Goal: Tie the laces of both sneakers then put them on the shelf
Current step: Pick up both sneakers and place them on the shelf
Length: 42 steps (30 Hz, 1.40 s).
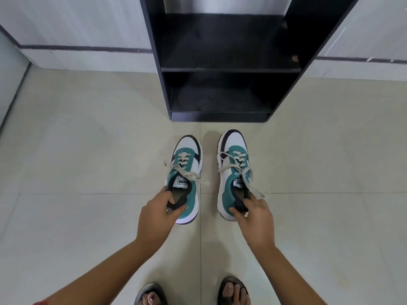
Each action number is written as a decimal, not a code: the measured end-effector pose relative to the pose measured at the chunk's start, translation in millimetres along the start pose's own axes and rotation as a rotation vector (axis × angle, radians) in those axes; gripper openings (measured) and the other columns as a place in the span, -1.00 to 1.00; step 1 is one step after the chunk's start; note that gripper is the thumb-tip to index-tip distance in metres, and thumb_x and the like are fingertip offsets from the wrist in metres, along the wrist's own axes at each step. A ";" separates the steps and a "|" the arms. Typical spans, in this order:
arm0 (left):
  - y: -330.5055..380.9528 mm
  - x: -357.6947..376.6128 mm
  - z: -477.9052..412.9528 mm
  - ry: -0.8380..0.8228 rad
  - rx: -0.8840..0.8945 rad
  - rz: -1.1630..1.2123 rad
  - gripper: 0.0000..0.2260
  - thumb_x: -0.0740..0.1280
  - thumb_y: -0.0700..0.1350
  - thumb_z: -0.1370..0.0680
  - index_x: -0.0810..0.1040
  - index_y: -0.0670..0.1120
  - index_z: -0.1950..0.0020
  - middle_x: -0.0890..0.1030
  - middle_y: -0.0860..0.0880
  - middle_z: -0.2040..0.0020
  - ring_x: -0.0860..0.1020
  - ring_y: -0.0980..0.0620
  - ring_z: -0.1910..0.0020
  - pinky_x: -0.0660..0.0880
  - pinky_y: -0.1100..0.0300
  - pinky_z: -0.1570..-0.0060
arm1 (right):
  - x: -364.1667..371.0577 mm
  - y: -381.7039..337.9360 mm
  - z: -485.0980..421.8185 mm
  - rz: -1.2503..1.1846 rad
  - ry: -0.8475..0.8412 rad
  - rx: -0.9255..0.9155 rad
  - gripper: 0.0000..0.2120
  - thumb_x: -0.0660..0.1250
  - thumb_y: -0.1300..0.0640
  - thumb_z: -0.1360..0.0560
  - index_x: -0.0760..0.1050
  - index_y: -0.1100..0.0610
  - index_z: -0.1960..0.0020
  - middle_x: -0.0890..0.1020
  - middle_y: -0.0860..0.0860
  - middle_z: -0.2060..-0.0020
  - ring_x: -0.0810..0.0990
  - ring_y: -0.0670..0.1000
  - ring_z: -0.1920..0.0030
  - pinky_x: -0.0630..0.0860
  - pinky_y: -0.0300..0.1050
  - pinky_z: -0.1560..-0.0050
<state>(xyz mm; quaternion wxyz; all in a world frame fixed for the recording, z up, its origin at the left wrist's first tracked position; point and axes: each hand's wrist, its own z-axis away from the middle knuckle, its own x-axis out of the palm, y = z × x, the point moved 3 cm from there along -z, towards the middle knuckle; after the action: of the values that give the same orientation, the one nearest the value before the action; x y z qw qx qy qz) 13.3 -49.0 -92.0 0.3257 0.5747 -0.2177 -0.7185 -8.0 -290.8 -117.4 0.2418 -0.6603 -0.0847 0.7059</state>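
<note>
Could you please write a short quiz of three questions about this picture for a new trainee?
1. True or false: the laces of the left sneaker are tied in a bow.
2. Which part of the right sneaker does the right hand grip? A) toe B) heel collar C) sole
3. Fill in: the black shelf unit stands ______ the toes of both sneakers.

Key:
1. False; they lie loose.
2. B; the left hand grips its sneaker the same way.
3. Beyond, with bare tiled floor between.
</note>
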 end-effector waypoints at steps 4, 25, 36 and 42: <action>68.4 -68.6 21.8 0.061 0.035 0.050 -0.56 0.51 -0.14 -0.35 0.22 0.12 0.36 0.58 0.11 0.20 0.55 0.04 0.33 0.35 0.37 0.43 | -85.5 -50.4 7.2 -0.031 0.051 -0.033 -0.81 0.51 0.11 -0.34 0.55 0.19 0.25 0.67 0.06 0.17 0.53 0.11 0.19 0.39 -0.18 0.32; 330.6 -272.7 -157.7 0.164 0.096 -0.051 -0.72 0.43 -0.04 -0.40 0.35 -0.11 0.31 0.48 -0.01 0.24 0.46 -0.10 0.35 0.37 0.12 0.39 | -329.8 -282.0 -213.6 0.138 -0.012 -0.163 -0.74 0.26 -0.01 -0.52 0.49 0.15 -0.08 0.57 0.12 -0.07 0.45 0.16 -0.14 0.49 -0.01 0.19; 327.2 -257.1 -199.1 0.172 0.028 -0.124 -0.76 0.41 -0.05 -0.44 0.43 -0.17 0.21 0.50 -0.07 0.10 0.49 -0.14 0.28 0.44 0.09 0.31 | -313.0 -284.8 -252.9 0.058 0.007 -0.092 -0.77 0.28 0.07 -0.53 0.48 0.16 -0.13 0.54 0.14 -0.11 0.40 0.15 -0.20 0.57 0.04 0.08; 328.9 -255.7 -203.0 0.120 0.018 -0.119 -0.79 0.43 -0.07 -0.41 0.44 -0.14 0.17 0.51 -0.09 0.03 0.49 -0.12 0.24 0.49 0.08 0.25 | -312.9 -287.5 -256.6 0.021 -0.015 -0.072 -0.72 0.31 0.06 -0.51 0.44 0.12 -0.18 0.53 0.13 -0.16 0.39 0.15 -0.21 0.57 0.04 -0.01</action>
<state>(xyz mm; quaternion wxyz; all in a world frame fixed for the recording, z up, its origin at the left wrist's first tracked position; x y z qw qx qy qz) 313.9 -80.8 259.2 0.2897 0.6317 -0.1696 -0.6988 311.2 -234.1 258.5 0.2098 -0.6643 -0.1051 0.7097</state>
